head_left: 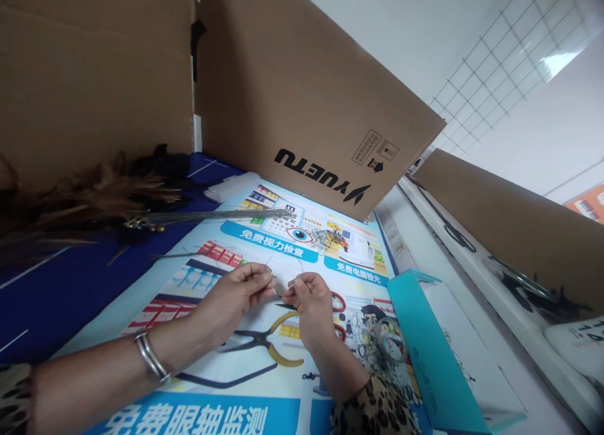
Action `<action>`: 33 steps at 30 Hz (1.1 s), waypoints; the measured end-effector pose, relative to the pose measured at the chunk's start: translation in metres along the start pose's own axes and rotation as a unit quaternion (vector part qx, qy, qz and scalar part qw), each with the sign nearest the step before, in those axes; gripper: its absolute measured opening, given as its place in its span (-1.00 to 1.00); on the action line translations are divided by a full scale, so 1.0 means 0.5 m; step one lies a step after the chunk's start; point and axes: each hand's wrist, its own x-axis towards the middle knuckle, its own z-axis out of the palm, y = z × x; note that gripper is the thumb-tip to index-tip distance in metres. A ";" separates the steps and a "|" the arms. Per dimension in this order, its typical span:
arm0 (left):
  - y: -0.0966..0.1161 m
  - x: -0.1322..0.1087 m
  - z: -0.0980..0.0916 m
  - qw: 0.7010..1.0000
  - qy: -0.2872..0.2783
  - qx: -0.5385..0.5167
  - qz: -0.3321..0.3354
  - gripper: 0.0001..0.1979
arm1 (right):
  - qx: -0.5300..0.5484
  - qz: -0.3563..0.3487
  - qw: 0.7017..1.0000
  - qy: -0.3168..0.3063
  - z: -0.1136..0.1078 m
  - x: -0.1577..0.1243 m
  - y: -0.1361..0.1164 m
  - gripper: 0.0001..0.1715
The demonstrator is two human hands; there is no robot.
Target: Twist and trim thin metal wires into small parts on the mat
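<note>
My left hand (238,296) and my right hand (309,299) meet above a printed poster (283,246) that covers the table. Both pinch the ends of a thin bent wire (283,274) between fingertips, fingers pressed together. A silver bangle (151,356) sits on my left wrist. Just under my hands lie pliers with yellow handles (274,344). Red-handled scissors (337,306) lie partly hidden behind my right hand.
A bundle of straight wires (212,216) and brown feathers (85,202) lie at the left. Small metal parts (323,237) sit further back, wire rings (377,344) at the right by a teal box (425,347). Cardboard sheets (306,95) stand behind.
</note>
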 end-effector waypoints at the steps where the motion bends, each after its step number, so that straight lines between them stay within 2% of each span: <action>1: 0.000 0.001 -0.001 1.000 -0.002 0.004 0.000 -0.67 | 0.002 0.001 1.000 -0.001 -0.001 0.001 -0.001 -0.66; 8: 0.015 0.010 -0.019 0.997 -0.022 0.074 0.005 -0.60 | -0.044 0.017 0.999 0.021 -0.022 0.016 -0.033 -0.73; 12: 0.018 0.005 -0.021 0.992 -0.061 0.108 -0.002 -0.52 | -0.098 0.003 0.994 0.037 -0.039 0.029 -0.047 -0.78; 16: 0.021 -0.008 -0.017 0.989 -0.076 0.122 -0.019 -0.53 | -0.153 -0.012 0.988 0.026 -0.047 0.035 -0.047 -0.78; 26: 0.051 -0.045 -0.024 0.964 -0.098 0.248 -0.016 -0.58 | -0.296 -0.043 0.954 -0.006 -0.044 0.026 -0.033 -0.83; 33: 0.056 -0.039 -0.024 0.950 -0.053 0.306 0.026 -0.53 | -0.356 -0.091 0.930 -0.016 -0.040 0.017 -0.015 -0.89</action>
